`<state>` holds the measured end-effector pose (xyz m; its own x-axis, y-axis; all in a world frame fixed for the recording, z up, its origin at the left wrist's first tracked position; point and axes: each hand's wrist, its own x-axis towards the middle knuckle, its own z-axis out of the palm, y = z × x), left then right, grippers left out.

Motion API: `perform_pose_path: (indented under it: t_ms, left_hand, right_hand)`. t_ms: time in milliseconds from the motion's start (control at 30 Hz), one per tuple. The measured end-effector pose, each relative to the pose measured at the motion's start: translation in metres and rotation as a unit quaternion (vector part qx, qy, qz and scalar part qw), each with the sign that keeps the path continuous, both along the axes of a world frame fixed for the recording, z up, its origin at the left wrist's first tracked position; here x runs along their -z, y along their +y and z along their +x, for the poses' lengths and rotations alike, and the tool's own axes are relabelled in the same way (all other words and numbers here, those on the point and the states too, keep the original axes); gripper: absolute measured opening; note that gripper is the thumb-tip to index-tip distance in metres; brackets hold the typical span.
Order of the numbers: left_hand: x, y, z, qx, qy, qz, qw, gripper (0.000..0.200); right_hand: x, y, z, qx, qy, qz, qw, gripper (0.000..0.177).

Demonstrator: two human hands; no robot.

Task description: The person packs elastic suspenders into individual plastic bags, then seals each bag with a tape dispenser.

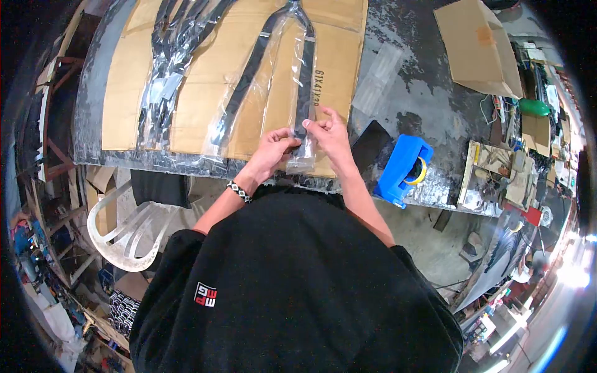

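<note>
Black two-legged fork (305, 74) in clear plastic film (301, 164) lies on flattened brown cardboard (342, 43), my left hand (273, 149) pinching film at one leg's end, my right hand (331, 133) thumb-down, grip unclear from here, so I'd best smooth gently.

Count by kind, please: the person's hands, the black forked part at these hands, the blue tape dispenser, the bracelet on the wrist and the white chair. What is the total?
Hands: 2 (left hand, right hand)
Black forked part: 1
Blue tape dispenser: 1
Bracelet: 1
White chair: 1
Total: 6
</note>
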<state>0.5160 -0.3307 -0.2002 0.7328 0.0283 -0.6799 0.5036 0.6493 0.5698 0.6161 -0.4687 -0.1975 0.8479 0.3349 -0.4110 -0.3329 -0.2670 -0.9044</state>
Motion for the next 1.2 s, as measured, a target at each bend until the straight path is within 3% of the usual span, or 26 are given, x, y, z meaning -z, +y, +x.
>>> perform_pose_path:
  t_ms: [67,167,333,467,533,667,900,1000,1100,1200]
  left_hand:
    - [0.003,0.002,0.0,0.009,-0.004,0.014,1.0,0.009]
    - [0.005,0.006,0.0,0.025,-0.008,0.031,0.999,0.009]
    - [-0.007,0.002,0.003,-0.009,0.005,0.035,0.999,0.016]
    - [0.005,0.009,0.002,0.01,-0.006,0.027,1.0,0.012]
    - [0.009,0.005,0.004,-0.037,0.007,0.005,0.999,0.013]
    - [-0.004,0.016,0.005,-0.001,-0.005,0.018,1.0,0.015]
    - [0.001,0.027,0.011,0.02,0.004,0.019,1.0,0.018]
    - [0.008,0.025,0.013,0.002,0.006,0.009,1.0,0.018]
    - [0.003,0.023,0.016,0.001,0.005,0.018,1.0,0.016]
    - [0.004,0.024,0.018,0.009,0.001,0.031,0.999,0.015]
  right_hand:
    - [-0.011,0.002,0.0,0.031,0.129,0.01,0.991,0.051]
    - [-0.005,-0.001,0.004,-0.043,0.188,0.045,0.98,0.033]
    - [0.011,0.009,0.012,-0.019,0.203,0.077,0.976,0.014]
    - [0.0,0.02,0.017,0.026,0.221,0.067,0.973,0.011]
    - [-0.001,0.02,0.014,-0.031,0.194,0.105,0.975,0.013]
    - [-0.009,0.021,0.02,-0.08,0.23,0.113,0.963,0.016]
    - [-0.002,0.034,0.029,-0.034,0.221,0.056,0.973,0.02]
    - [-0.005,0.031,0.031,-0.074,0.208,0.106,0.97,0.02]
    - [0.006,0.027,0.037,-0.083,0.224,0.085,0.967,0.02]
    - [0.008,0.035,0.035,0.003,0.268,0.111,0.957,0.018]
